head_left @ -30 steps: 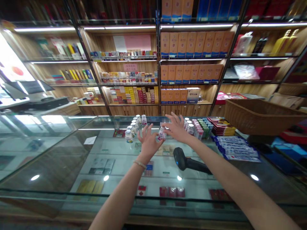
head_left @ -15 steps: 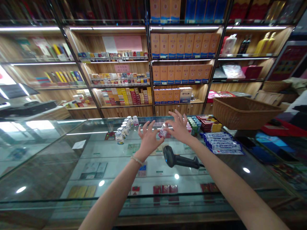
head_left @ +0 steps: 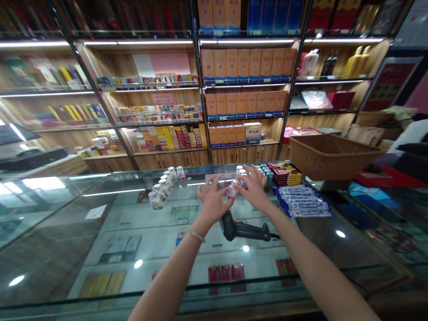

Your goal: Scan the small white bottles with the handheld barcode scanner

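Between the thumbs and fingertips of my two hands is a small white bottle (head_left: 232,191) with a pinkish label, tilted over the glass counter (head_left: 140,218). My left hand (head_left: 212,203) pinches it from the left, its other fingers raised. From the right, my right hand (head_left: 256,191) grips the same bottle. Just behind the right fingers stand more small white bottles (head_left: 240,170), partly covered by that hand. A black barcode scanner (head_left: 249,231) lies on the glass just below my hands.
Small white bottles (head_left: 163,187) stand in a slanting row to the left. Several cans (head_left: 268,174), red and yellow packets (head_left: 284,173) and blue-white sticks (head_left: 302,201) lie on the right. A wicker basket (head_left: 334,156) stands beyond them. Stocked shelves (head_left: 157,154) line the back.
The view has shifted slightly, so the shelves and counter goods appear further left. My hands keep hold of the bottle, now tilted, and bottles behind my right hand have come into sight.
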Tool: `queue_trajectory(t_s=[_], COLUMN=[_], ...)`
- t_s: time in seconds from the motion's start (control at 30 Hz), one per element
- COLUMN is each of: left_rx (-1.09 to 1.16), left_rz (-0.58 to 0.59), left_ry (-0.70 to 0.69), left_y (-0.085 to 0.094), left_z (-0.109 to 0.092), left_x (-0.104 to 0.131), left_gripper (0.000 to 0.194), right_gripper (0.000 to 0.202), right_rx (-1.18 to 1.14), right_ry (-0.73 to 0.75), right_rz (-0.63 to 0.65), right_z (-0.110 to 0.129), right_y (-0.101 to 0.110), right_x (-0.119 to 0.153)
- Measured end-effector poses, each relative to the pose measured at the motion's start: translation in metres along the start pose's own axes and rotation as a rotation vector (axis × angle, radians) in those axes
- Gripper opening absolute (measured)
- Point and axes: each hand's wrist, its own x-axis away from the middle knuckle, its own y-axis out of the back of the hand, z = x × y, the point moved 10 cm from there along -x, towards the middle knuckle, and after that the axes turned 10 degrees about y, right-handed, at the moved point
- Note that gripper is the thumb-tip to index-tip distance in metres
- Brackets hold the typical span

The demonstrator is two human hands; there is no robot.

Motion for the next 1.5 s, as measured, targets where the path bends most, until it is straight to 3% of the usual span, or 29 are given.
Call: queue_trajectory(t_s=[0.43,0.6,0.97,1.17,1.5], left_rx=[0.024,0.076,0.101,0.116,0.17], left_rz=[0.017,0.015,0.066,0.069,0.031], left_ry=[0.018,0.057,0.071,0.041,0.114], left_y=[0.003,0.004,-0.001,-0.001,0.008], left_z=[0.001,0.01,0.019,0.021,0.041], left_x=[0.01,0.004,-0.001,-0.002,-0.012], left_gripper=[0.024,0.02,0.013,0.014,0.025], right_gripper=[0.033,0.035,0.028,0.049,0.04], right_rx=[0.017,-0.092,-0.141,-0.111,-0.043], right_ry=[-0.08,-0.083,-0.069,-0.025,0.043], right_rz=[-0.028,-0.057,0.075,0.073,0.114], right_z=[-0.003,-0.011,-0.009,-0.004,0.002], right_y=[0.002,0.0,-0.018,-0.01,-0.007], right_x=[0.009,0.01,0.013,0.012,0.013])
